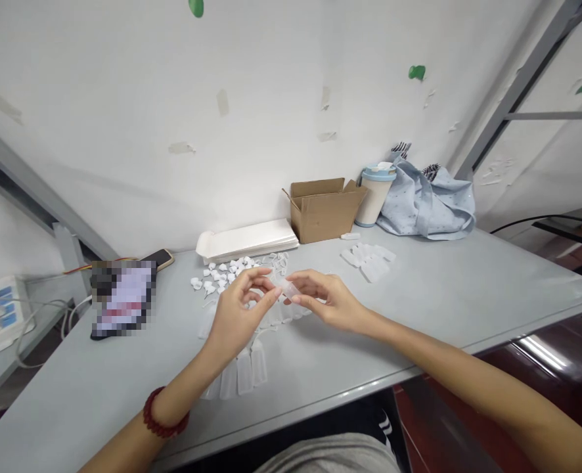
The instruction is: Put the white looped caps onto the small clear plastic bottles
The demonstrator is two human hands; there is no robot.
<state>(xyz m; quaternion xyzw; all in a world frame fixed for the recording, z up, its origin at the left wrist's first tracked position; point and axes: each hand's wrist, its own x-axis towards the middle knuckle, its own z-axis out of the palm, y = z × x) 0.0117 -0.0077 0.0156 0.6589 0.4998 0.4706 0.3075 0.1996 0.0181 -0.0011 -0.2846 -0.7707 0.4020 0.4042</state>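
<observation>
A small translucent plastic bottle (291,290) is held above the table between my two hands. My right hand (331,301) pinches its near end between thumb and fingers. At the other end, the thumb and fingertips of my left hand (244,303) close around its tip; what exactly they grip there is too small to tell. Beneath and behind my hands lie small white caps (222,270) in a loose pile, with clear plastic pieces (280,261) beside them. Several more translucent bottles (244,373) lie in a row near my left forearm, and others are partly hidden under my hands.
Another group of translucent bottles (368,261) lies to the right on the grey table (419,295). Along the wall stand a white flat stack (249,240), an open cardboard box (326,217), a lidded cup (374,197) and a blue cloth bag (426,203). A phone (161,259) lies left.
</observation>
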